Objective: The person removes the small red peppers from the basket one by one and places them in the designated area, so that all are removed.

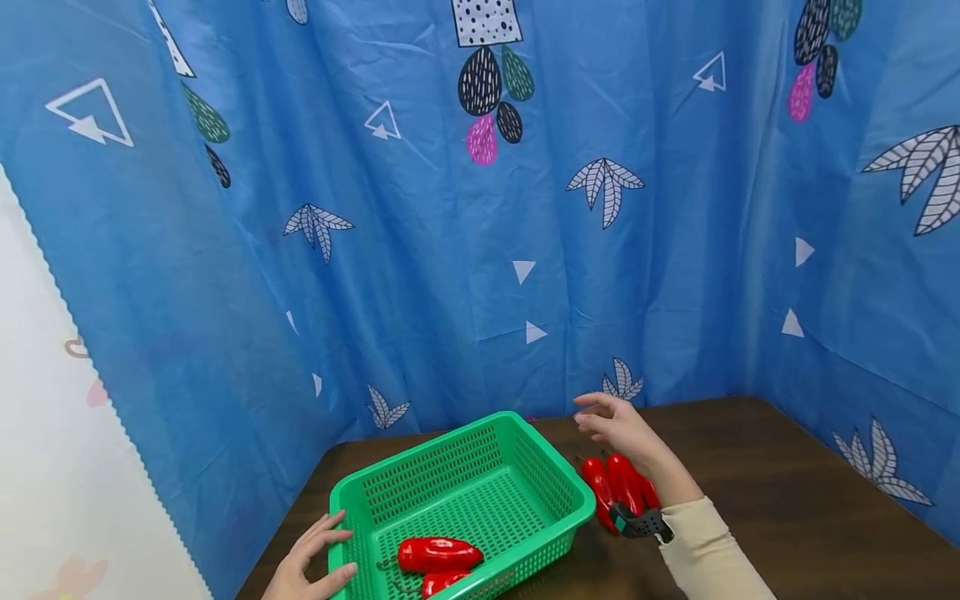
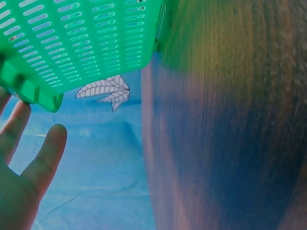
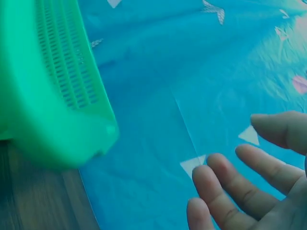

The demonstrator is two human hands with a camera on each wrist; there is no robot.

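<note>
A: Are the hands holding anything?
B: No. The right hand (image 1: 618,429) is spread, fingers loosely bent, thumb apart, nothing between them. The left hand (image 1: 309,565) has its fingertips at the left rim of a green rectangular basket of perforated plastic (image 1: 480,508), thumb apart; no firm grip shows.
A: Where do the loose peppers lie?
B: The glossy red elongated peppers (image 1: 624,483) lie side by side on the dark brown wooden bench (image 1: 727,467), just beside the basket's right side. The right hand is much nearer; they sit below it and toward the person, partly hidden by the wrist.
A: Their long axis?
B: Roughly away from the person, stems toward the blue patterned curtain (image 1: 540,250). Two red peppers inside the basket (image 1: 438,554) lie crosswise, stems left.
A: The right arm's pose?
B: Extended forward, fingers directed left. I can't tell its height above the bench.
</note>
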